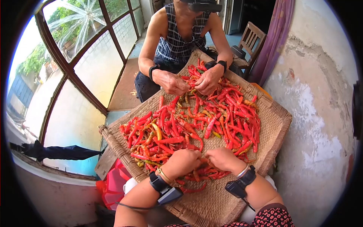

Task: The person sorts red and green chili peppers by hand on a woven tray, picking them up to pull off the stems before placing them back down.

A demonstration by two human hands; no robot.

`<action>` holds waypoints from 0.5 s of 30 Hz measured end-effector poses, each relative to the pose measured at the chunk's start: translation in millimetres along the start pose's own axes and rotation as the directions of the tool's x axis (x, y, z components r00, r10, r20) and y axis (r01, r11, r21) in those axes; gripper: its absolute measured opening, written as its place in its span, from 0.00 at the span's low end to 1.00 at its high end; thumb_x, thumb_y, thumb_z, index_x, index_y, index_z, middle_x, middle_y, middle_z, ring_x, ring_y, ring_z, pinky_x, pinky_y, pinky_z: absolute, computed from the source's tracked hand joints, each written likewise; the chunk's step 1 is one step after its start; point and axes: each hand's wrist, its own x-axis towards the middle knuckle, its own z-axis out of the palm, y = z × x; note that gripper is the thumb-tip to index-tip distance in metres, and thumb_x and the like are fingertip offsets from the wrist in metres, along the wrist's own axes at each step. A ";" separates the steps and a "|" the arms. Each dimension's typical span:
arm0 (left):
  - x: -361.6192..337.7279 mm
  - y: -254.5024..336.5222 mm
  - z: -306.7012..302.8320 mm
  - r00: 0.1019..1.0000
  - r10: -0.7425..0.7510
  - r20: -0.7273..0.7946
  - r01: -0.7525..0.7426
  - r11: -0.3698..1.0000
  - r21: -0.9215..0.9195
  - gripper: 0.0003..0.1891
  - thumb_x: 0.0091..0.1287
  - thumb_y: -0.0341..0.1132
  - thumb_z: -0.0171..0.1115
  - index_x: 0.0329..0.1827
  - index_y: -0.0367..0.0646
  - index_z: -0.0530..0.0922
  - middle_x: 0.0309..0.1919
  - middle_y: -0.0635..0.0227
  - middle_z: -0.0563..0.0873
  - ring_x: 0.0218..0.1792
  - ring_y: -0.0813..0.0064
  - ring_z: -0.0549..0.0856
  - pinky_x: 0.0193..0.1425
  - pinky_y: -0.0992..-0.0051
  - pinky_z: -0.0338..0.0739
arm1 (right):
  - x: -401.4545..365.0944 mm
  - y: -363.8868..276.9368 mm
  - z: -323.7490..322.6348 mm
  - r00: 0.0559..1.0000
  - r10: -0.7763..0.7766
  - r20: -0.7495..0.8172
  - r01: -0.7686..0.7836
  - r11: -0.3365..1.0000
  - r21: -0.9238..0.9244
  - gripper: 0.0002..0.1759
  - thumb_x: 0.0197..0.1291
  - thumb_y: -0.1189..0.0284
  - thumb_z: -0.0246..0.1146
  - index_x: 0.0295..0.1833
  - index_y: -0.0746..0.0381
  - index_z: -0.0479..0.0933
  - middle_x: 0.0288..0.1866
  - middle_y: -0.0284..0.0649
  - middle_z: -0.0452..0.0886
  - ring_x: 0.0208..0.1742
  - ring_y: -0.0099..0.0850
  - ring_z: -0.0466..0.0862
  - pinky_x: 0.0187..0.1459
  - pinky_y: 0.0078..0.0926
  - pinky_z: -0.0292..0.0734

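Note:
A heap of red chili peppers [170, 125] with a few yellowish and green ones lies on a woven tray [211, 206] in front of me. My left hand [184, 162] is closed over the near side of the heap, its fingers curled inward. Just beside it, almost touching, my right hand [224, 159] is closed as well. Between my fingertips shows part of a chili pepper [204, 162], mostly hidden by my fingers. More peppers lie below both hands.
Across the tray sits another person [181, 36], whose hands [189, 82] work at the far peppers. A wooden chair [249, 45] and a purple curtain [274, 41] stand behind. Windows and a folded dark umbrella [64, 152] are at left, a rough wall [310, 106] at right.

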 end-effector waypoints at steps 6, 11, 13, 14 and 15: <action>1.7 1.4 -13.2 0.988 -0.107 -0.111 0.105 0.994 -0.020 0.07 0.60 0.37 0.59 0.35 0.44 0.77 0.26 0.58 0.81 0.30 0.54 0.83 0.32 0.59 0.77 | 1.7 -0.2 -11.1 0.999 0.031 0.032 -0.041 0.926 0.376 0.15 0.56 0.61 0.61 0.42 0.61 0.79 0.33 0.49 0.81 0.35 0.41 0.83 0.38 0.36 0.75; 0.8 9.2 -17.5 0.928 -0.062 -0.368 0.046 0.998 -0.053 0.08 0.56 0.33 0.65 0.38 0.43 0.78 0.29 0.61 0.79 0.32 0.58 0.82 0.33 0.65 0.77 | 4.1 12.6 -37.1 0.969 0.214 0.126 -0.246 0.895 0.373 0.15 0.59 0.64 0.62 0.45 0.63 0.79 0.30 0.41 0.82 0.33 0.33 0.82 0.36 0.32 0.75; 1.3 11.3 -21.3 0.931 -0.061 -0.360 0.056 0.998 -0.025 0.07 0.56 0.33 0.65 0.36 0.43 0.79 0.28 0.61 0.79 0.30 0.58 0.82 0.33 0.66 0.77 | 13.7 30.8 -34.5 0.967 0.236 -0.094 -0.079 0.630 0.773 0.20 0.59 0.67 0.62 0.54 0.65 0.73 0.38 0.39 0.81 0.40 0.29 0.81 0.41 0.30 0.75; -0.2 11.8 -20.4 0.944 -0.072 -0.323 0.077 0.997 0.001 0.07 0.56 0.34 0.65 0.35 0.43 0.79 0.28 0.61 0.79 0.30 0.59 0.82 0.33 0.67 0.77 | 17.2 33.2 -32.2 0.923 0.211 -0.322 0.211 0.421 0.882 0.24 0.59 0.69 0.62 0.59 0.67 0.70 0.44 0.39 0.80 0.43 0.28 0.80 0.45 0.28 0.75; -0.5 7.5 -14.8 0.961 -0.052 -0.273 0.052 0.999 -0.007 0.08 0.56 0.35 0.65 0.37 0.43 0.79 0.28 0.61 0.79 0.29 0.59 0.82 0.33 0.66 0.77 | 16.8 34.6 -35.9 0.880 0.247 -0.406 0.217 0.550 0.806 0.28 0.59 0.70 0.62 0.63 0.68 0.65 0.48 0.41 0.78 0.46 0.28 0.79 0.49 0.27 0.74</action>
